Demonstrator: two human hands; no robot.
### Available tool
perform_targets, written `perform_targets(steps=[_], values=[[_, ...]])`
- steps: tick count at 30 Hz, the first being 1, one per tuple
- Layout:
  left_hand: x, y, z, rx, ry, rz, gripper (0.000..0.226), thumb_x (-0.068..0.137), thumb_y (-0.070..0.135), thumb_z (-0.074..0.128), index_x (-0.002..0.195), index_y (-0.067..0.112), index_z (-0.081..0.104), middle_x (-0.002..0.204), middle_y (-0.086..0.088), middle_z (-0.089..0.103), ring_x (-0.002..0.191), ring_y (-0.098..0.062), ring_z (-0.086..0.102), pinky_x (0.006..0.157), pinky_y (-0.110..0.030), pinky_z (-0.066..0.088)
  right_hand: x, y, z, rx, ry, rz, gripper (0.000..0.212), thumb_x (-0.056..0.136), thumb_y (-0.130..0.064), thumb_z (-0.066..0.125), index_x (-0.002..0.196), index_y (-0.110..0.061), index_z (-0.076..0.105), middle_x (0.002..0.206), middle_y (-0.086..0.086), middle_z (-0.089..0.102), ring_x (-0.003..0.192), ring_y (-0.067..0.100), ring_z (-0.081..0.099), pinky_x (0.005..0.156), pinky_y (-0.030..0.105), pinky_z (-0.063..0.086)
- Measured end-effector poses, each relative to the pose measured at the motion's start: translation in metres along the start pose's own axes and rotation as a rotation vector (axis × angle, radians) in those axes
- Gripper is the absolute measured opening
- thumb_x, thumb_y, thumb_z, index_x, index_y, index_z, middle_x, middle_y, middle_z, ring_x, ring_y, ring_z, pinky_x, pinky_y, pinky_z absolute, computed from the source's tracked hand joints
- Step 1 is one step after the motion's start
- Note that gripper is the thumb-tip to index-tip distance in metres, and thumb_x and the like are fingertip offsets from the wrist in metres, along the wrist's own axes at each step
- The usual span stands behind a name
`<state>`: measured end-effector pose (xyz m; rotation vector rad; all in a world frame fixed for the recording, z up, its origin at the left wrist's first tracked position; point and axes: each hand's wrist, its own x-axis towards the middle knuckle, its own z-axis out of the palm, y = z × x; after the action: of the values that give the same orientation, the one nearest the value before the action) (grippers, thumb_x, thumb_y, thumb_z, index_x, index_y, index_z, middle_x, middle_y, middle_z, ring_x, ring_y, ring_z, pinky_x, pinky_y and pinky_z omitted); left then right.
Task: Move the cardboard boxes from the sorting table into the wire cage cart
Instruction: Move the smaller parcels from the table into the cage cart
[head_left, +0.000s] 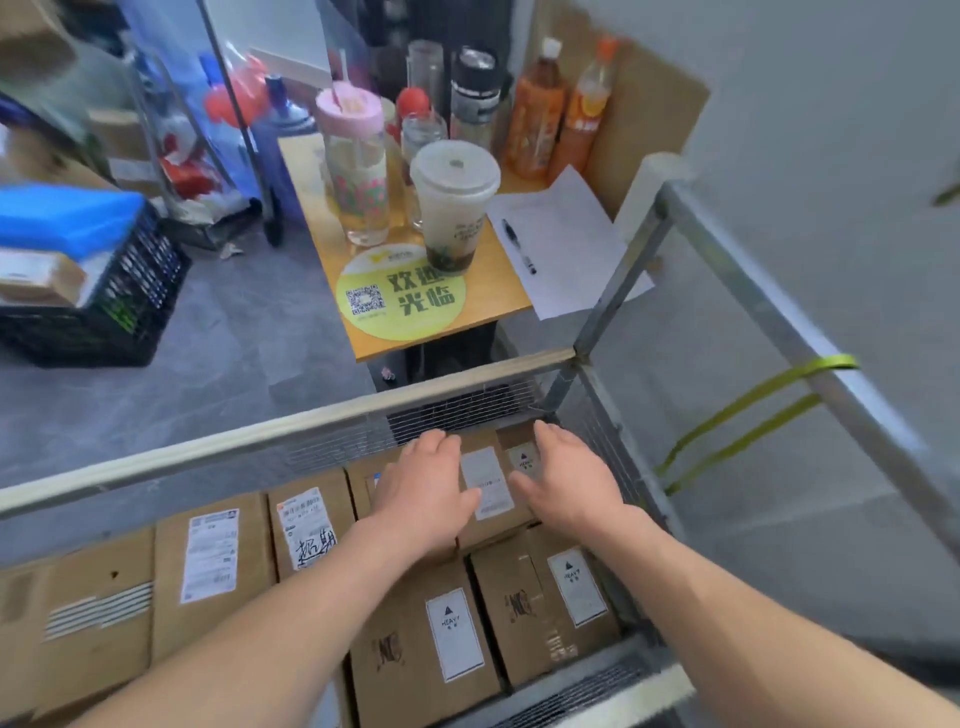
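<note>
- Down in the far right corner of the wire cage cart (260, 431), a cardboard box (488, 483) with a white label on top lies flat against the mesh walls.
- The left hand (421, 483) is spread palm down over the left part of that box, fingers straight and close together, holding nothing.
- The right hand (566, 478) lies the same way over its right part, fingers straight and pointing to the far wall; whether either palm presses on the cardboard cannot be told.
- Just nearer, two boxes marked HEAVY (457, 634) sit side by side, touching the first box.
- To the left, more labelled boxes (213, 561) fill the cart floor in a row.
- Beyond the cart's far rail stands a small wooden table (498, 291) with a lidded drink cup (454, 208), a pink-lidded tumbler (356, 166), orange bottles (535, 114), and a pen (518, 247) on a sheet of paper (571, 218).
- A black crate (104, 301) sits on the floor at far left.
</note>
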<state>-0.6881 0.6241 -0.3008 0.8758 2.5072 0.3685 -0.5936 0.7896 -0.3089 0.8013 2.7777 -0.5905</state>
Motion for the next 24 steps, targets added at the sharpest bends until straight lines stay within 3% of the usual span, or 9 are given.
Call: perform_targets(steps=[10, 15, 19, 24], values=[[-0.067, 0.061, -0.065, 0.107, 0.086, 0.199, 0.073, 0.092, 0.053, 0.055, 0.152, 0.02, 0.032, 0.159, 0.0, 0.03, 0.145, -0.022, 0.028, 0.113, -0.045, 0.035, -0.102, -0.015, -0.093, -0.037, 0.111, 0.051, 0.071, 0.095, -0.054, 0.052, 0.154, -0.018, 0.035, 0.152, 0.004, 0.049, 0.137, 0.023, 0.047, 0.107, 0.037, 0.041], [-0.108, 0.093, -0.072, 0.15, 0.132, 0.282, 0.074, 0.09, 0.056, 0.056, 0.151, 0.021, 0.033, 0.157, 0.001, 0.034, 0.145, -0.021, 0.03, 0.112, -0.045, 0.036, -0.164, -0.003, -0.117, -0.036, 0.186, 0.116, 0.056, 0.093, -0.056, 0.052, 0.135, -0.02, 0.05, 0.135, 0.002, 0.06, 0.121, 0.026, 0.057, 0.094, 0.04, 0.049], [-0.151, 0.123, -0.068, 0.179, 0.134, 0.369, 0.077, 0.089, 0.059, 0.056, 0.152, 0.021, 0.033, 0.157, 0.002, 0.036, 0.145, -0.02, 0.032, 0.112, -0.045, 0.037, -0.229, 0.013, -0.129, -0.013, 0.242, 0.183, 0.064, 0.093, -0.061, 0.049, 0.141, -0.021, 0.047, 0.143, 0.002, 0.056, 0.127, 0.026, 0.054, 0.097, 0.04, 0.048], [-0.205, 0.166, -0.061, 0.196, 0.139, 0.5, 0.067, 0.088, 0.061, 0.056, 0.141, 0.021, 0.042, 0.146, 0.002, 0.046, 0.137, -0.02, 0.04, 0.105, -0.045, 0.042, -0.308, 0.033, -0.143, -0.015, 0.289, 0.276, 0.061, 0.091, -0.064, 0.048, 0.132, -0.019, 0.053, 0.135, 0.003, 0.061, 0.123, 0.027, 0.056, 0.094, 0.041, 0.05]])
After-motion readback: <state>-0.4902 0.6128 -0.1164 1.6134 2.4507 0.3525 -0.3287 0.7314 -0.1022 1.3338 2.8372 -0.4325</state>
